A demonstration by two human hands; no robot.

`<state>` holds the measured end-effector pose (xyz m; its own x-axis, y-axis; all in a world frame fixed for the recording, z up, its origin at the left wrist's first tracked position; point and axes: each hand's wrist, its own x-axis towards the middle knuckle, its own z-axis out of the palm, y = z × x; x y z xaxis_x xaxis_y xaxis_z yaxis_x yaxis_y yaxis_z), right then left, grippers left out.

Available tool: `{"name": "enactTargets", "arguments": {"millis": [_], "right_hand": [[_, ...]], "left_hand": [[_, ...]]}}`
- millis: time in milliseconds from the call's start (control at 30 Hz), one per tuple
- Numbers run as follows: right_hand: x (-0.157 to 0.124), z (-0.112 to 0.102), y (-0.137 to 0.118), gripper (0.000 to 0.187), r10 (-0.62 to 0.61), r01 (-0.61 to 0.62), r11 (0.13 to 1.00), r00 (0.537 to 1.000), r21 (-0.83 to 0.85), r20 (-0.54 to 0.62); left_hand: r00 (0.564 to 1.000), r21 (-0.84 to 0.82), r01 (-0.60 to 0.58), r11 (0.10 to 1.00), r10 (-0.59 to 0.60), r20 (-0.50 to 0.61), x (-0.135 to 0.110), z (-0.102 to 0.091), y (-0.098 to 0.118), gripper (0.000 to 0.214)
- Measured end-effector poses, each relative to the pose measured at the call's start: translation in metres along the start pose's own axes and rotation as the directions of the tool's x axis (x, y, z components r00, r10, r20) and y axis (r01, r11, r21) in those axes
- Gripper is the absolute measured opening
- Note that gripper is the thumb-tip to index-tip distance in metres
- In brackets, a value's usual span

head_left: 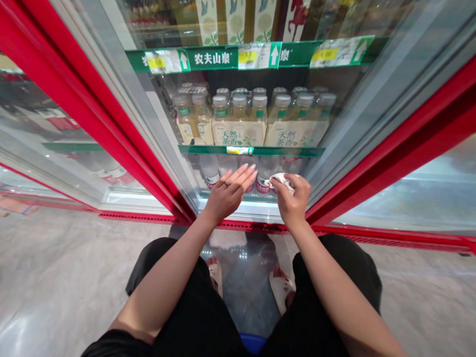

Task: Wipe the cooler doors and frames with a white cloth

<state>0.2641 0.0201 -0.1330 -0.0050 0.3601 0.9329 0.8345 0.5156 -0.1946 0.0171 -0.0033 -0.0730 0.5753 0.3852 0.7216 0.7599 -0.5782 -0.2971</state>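
Observation:
A glass fridge door (258, 171) with a red frame fills the middle of the head view. Low on the pane, my right hand (294, 199) grips a crumpled white cloth (282, 179) between thumb and fingers, close to the glass. To its left, my left hand (229, 191) is at the glass with fingers stretched out, a ring on one of them and nothing held. Whether the fingertips touch the pane, I cannot tell. Behind both hands, bottles with red labels (262, 186) stand on the bottom shelf, partly hidden.
Several tea bottles (239, 127) fill the shelf above, under a green price rail (215, 58). Red frame posts (405, 138) flank the pane. My knees are bent over the grey tiled floor (60, 276), and part of a blue object (253, 342) shows between my legs.

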Motion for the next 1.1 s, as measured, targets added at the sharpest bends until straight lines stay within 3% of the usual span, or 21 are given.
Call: {"name": "enactTargets", "arguments": {"millis": [100, 267, 367, 533, 633, 767, 933, 1100], "right_hand": [[0.012, 0.002, -0.007, 0.024, -0.001, 0.000, 1.000, 1.000, 0.016, 0.028], [0.041, -0.006, -0.004, 0.028, -0.011, 0.013, 1.000, 0.992, 0.016, -0.122], [0.043, -0.008, -0.015, 0.035, 0.010, -0.006, 1.000, 0.988, 0.031, -0.154], [0.020, -0.004, -0.037, 0.043, -0.038, 0.038, 0.999, 0.999, 0.025, -0.007], [0.010, -0.007, -0.033, 0.033, -0.030, 0.029, 0.999, 0.997, 0.017, 0.070], [0.022, -0.007, -0.027, 0.024, 0.060, -0.061, 0.997, 0.998, 0.044, 0.023], [0.044, 0.015, -0.048, 0.035, 0.141, -0.137, 0.980, 0.990, 0.144, -0.019], [0.024, 0.018, -0.050, 0.031, 0.053, -0.079, 0.986, 0.983, 0.145, 0.174]], "left_hand": [[1.000, 0.011, -0.020, 1.000, 0.020, 0.014, -0.002, -0.003, -0.004, 0.062], [0.974, -0.022, 0.074, 0.997, -0.068, 0.216, -0.002, -0.014, -0.012, 0.069], [0.953, -0.040, 0.134, 0.990, -0.118, 0.281, 0.001, -0.020, -0.017, 0.071], [0.962, -0.033, 0.152, 0.988, -0.140, 0.236, -0.004, -0.024, -0.027, 0.071], [0.973, -0.034, 0.145, 0.989, -0.136, 0.187, -0.010, -0.024, -0.031, 0.070], [0.975, -0.035, 0.150, 0.988, -0.142, 0.170, -0.016, -0.028, -0.036, 0.074], [0.974, -0.021, 0.173, 0.985, -0.168, 0.150, -0.019, -0.038, -0.040, 0.074], [0.968, -0.021, 0.202, 0.979, -0.196, 0.160, -0.020, -0.045, -0.043, 0.073]]}}
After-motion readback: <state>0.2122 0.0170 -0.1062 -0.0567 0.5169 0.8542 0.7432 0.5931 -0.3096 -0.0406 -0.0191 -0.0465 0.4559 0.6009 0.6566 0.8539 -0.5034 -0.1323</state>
